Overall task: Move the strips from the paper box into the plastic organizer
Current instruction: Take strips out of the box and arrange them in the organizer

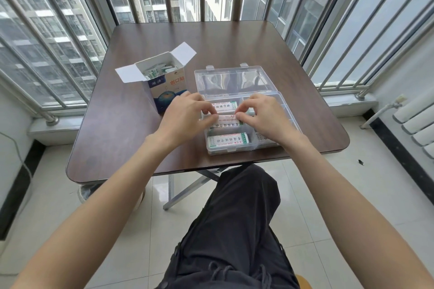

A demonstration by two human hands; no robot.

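Strip: we pinch a white printed paper strip [226,116] lying left-right over the clear plastic organizer [270,145].
Hands: our left hand [185,116] and right hand [260,115] each clamp one end.
Box: open white-blue paper box [168,87] stands upright.

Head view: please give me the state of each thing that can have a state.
paper box: upright, flaps open, strips inside
plastic organizer: lid open, strips in several compartments
left hand: pinches a strip over the organizer
right hand: pinches the same strip
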